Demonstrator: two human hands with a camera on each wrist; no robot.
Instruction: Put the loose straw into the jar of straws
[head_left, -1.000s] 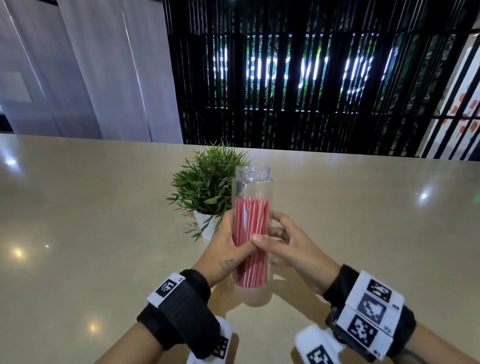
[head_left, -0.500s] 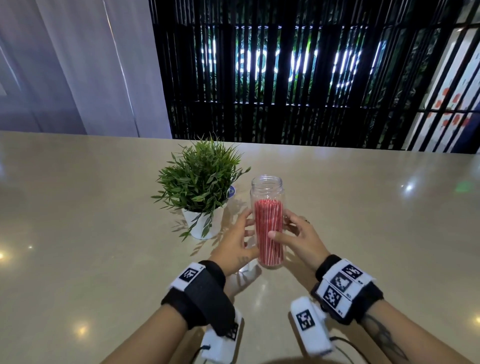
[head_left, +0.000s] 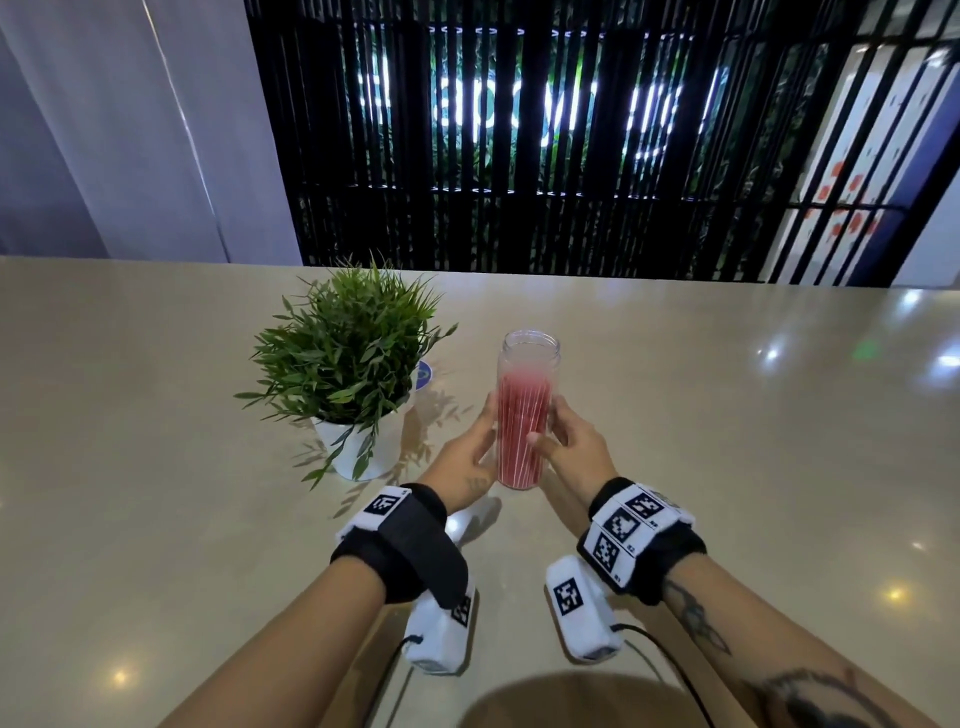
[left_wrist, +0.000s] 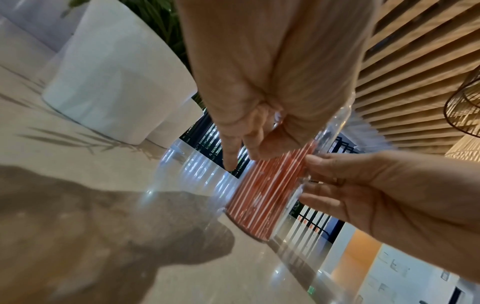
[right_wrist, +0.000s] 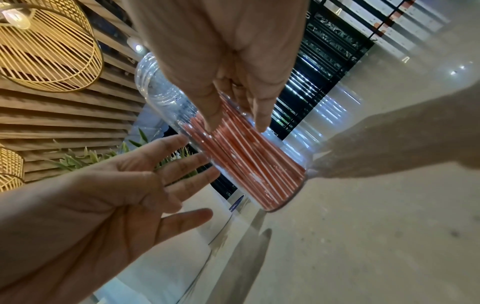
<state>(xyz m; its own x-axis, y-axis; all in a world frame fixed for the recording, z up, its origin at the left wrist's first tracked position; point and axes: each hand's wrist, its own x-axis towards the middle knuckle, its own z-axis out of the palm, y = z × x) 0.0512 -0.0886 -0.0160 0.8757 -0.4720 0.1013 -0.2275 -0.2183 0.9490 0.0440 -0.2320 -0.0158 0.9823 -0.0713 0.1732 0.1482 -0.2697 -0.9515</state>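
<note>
The jar (head_left: 525, 410) is a tall clear cylinder with an open threaded mouth. It stands upright on the table (head_left: 156, 415), base in contact with the surface. Red straws (head_left: 521, 431) with thin white stripes fill it from the base to roughly three quarters of its height; the upper section is bare. No loose straw can be made out outside the jar in any view.

The left hand (head_left: 464, 462) is on the left side of the jar. Its fingers are extended and spread, not wrapped round the glass. In the right wrist view its fingertips (right_wrist: 205, 164) lie close against the jar wall; whether they touch it cannot be told. The hand carries nothing.

The right hand (head_left: 570, 452) is on the right side of the jar. Its thumb lies across the front of the glass and its fingers extend toward the far side, only slightly bent. In the left wrist view its fingertips (left_wrist: 315, 160) meet the jar wall. It carries nothing else.

A potted plant (head_left: 345, 353) in a white pot (head_left: 363, 447) stands on the table just left of the jar, apart from it.
</note>
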